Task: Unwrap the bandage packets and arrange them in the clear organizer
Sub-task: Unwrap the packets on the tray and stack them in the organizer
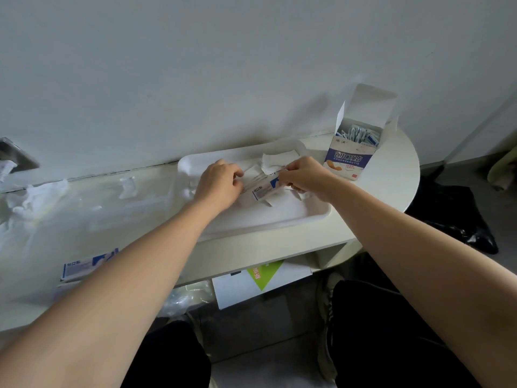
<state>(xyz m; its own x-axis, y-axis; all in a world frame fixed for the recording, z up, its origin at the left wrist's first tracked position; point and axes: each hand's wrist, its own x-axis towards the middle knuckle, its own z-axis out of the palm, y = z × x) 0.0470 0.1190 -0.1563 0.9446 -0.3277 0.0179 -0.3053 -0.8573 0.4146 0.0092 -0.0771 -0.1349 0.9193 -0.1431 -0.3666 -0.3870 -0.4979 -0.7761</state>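
Note:
Over a white tray [279,217] my left hand [221,183] and my right hand [302,175] both pinch one white-and-blue bandage packet [264,189], one hand at each end. Torn white wrapper scraps [277,159] lie in the tray behind the hands. An open blue-and-white bandage box [349,161] stands to the right, with several packets [361,135] upright inside it. The clear organizer [92,208] lies to the left on the table, hard to make out. Flat packets [84,267] lie near its front left.
The white table [391,175] has a rounded right end and stands against a pale wall. A shelf under the table holds a white and green paper [263,275]. A black bag [458,217] lies on the floor at the right. My dark-clad knees fill the bottom.

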